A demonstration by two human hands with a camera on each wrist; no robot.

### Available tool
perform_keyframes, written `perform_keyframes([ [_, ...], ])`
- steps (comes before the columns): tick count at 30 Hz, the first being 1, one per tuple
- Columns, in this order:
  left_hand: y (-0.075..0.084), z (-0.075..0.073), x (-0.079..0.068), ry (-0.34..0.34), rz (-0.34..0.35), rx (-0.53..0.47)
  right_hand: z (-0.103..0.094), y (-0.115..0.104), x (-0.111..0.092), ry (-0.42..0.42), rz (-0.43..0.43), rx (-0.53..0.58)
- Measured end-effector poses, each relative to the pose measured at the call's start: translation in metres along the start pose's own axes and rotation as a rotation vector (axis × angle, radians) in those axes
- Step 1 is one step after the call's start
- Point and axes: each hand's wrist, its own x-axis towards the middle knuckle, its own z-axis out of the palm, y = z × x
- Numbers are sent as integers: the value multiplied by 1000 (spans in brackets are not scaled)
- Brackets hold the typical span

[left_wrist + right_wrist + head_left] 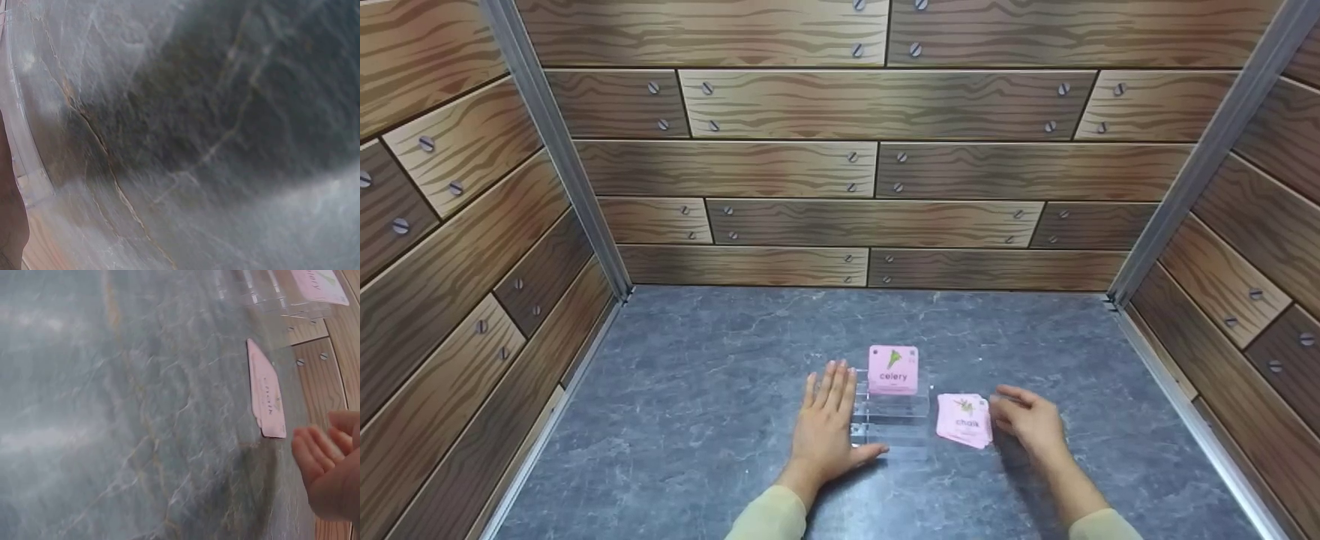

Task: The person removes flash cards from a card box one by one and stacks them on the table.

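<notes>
Left hand (826, 435) lies, fingers straight, along the clear holder (896, 442), hiding part of its left edge; right hand (1035, 427), loosely curled and empty, sits just beside the chalk card stack (964, 420) on the bench (720, 345). Celery card (893, 370) stands at the holder's far end, fine print illegible, cropped in the right-wrist view. Left-wrist view catches only slivers of holder and hand.
</notes>
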Motion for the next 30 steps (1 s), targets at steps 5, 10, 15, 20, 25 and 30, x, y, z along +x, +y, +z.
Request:
perform_keyframes([
  [5,0,-1,0,-10,0,10,5,-13,0,-59,-10,216],
  [10,0,-1,0,-19,-1,38,17,-29,0,-114,-54,291],
  [15,-1,0,0,-10,1,43,34,-43,2,-138,-109,327],
  [20,-1,0,0,-11,3,40,52,-52,5,-134,-172,322],
  [25,-2,-1,1,-25,-2,32,67,-57,9,-157,-220,291],
  [30,0,-2,0,-44,-2,25,76,-58,10,-166,-241,286],
])
